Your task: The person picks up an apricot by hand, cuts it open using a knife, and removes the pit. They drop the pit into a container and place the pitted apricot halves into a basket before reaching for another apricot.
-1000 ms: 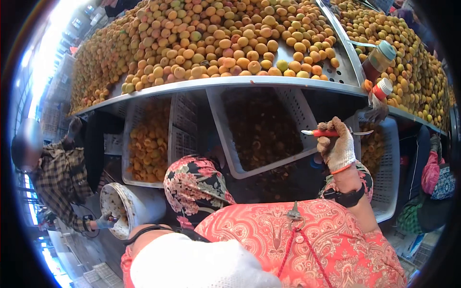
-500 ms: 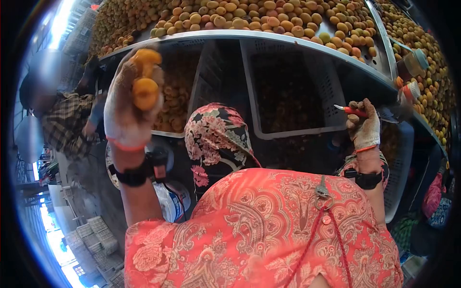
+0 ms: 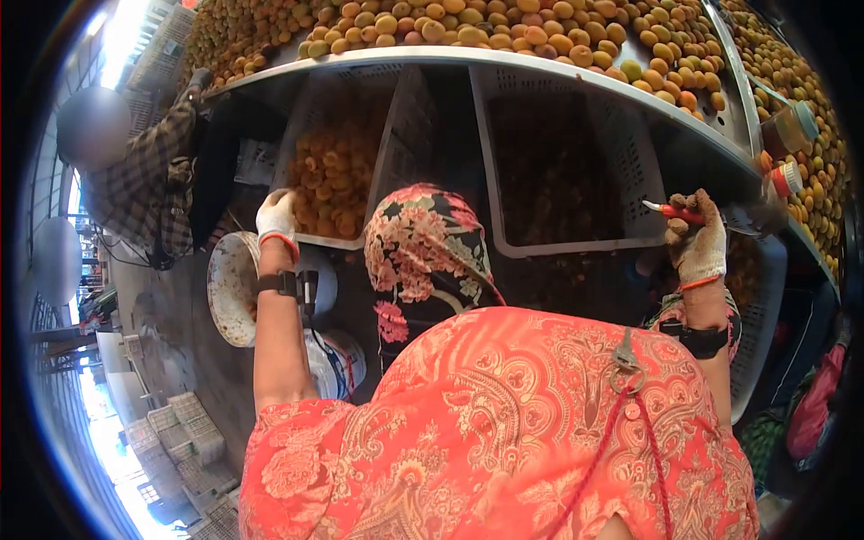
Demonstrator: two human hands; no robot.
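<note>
Left hand: my gloved left hand [image 3: 276, 216] is up at the front rim of the left crate [image 3: 337, 241], right against the halves [image 3: 335, 175] piled inside. The fingers curl away from the camera, so I honestly can't tell if it's closed on anything or just loose.
Right hand: my gloved right hand [image 3: 697, 245] is a tight fist round the knife [image 3: 670, 212], held up by the mid crate's right corner, just under the table edge.
Knife: only the red handle and a pointy bit sticking out to the left show. The rest is buried in the glove.
Hidden: my scarf [image 3: 423, 243] and shoulder block most of what's below the crates. The mid crate [image 3: 643, 162] is so dark inside I can't make out what's in it. The right crate [image 3: 765, 297] sits mostly behind my arm.
Cut off: the table [image 3: 504, 58] of apricots [image 3: 504, 22] runs out the top of the frame, way too many to count.
Counts: three crates. Two buckets, the white bucket [image 3: 216, 288] just beside my left wrist and a second bucket [image 3: 337, 360] half behind my arm. Two jars [image 3: 785, 126] on the table at far right. Two black wristbands [image 3: 288, 283], one per wrist. One key [image 3: 625, 354] on a red cord on my shirt.
Co-worker: one person in a plaid shirt [image 3: 144, 184] at far left, with a hand up on the table edge.
</note>
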